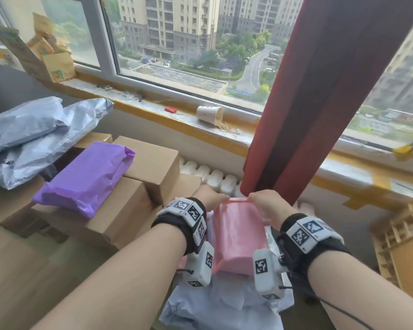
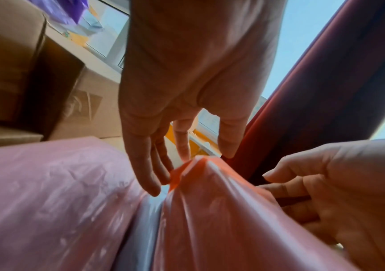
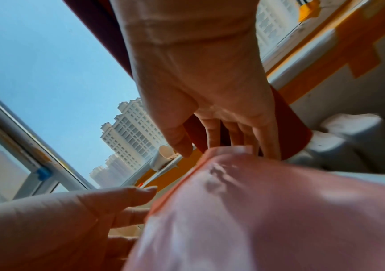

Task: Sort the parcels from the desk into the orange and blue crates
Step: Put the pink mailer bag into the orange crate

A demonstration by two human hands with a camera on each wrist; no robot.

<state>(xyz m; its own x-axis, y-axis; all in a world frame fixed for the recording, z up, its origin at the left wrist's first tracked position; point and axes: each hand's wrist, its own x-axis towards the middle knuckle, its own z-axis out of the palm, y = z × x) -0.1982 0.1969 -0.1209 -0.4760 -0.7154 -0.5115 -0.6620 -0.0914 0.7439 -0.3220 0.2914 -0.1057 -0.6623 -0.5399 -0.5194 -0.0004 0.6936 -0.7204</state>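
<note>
Left hand [image 1: 210, 196] and right hand [image 1: 264, 200] both at far top edge of glossy pink plastic mailer parcel [image 1: 239, 236] — left fingers [image 2: 148, 165] and thumb pinching its crumpled corner, right fingers curled onto same edge. Pink parcel tilted, lower end resting on pale blue-grey poly bags [image 1: 224, 303]. Purple plastic mailer parcel [image 1: 86, 179] lying on stacked brown cardboard boxes [image 1: 119, 215] to the left. Dark red curtain [image 1: 303, 96] just beyond — tipped white paper cup [image 1: 209, 114] on windowsill.
</note>
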